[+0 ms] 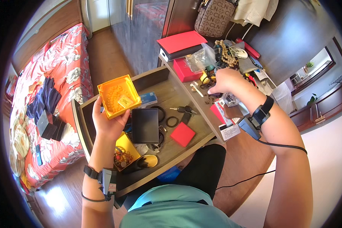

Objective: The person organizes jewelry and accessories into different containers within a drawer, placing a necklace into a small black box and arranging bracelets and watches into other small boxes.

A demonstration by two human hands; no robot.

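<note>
My left hand point(109, 121) holds up a yellow open box point(134, 109) over the drawer's left side. Inside it lie a string of orange beads point(113, 92) and a small square tag point(125, 101). Over the cluttered cabinet top, my right hand point(228, 81) points its fingers down among small things. Its fingertips are partly hidden, and whether they pinch anything is not visible. Near it are a yellow container point(205, 77), a red box point(185, 71) and a clear plastic bag point(201, 59). Wooden bead strings point(224, 52) lie just beyond.
The pulled-out drawer point(188, 104) holds a black box point(145, 126), a small red box point(183, 134), keys point(185, 110), and a second yellow box point(131, 151) of cords. Cards point(229, 132) overhang the cabinet edge. A bed point(77, 71) stands left; a cable point(245, 179) trails from my right wrist.
</note>
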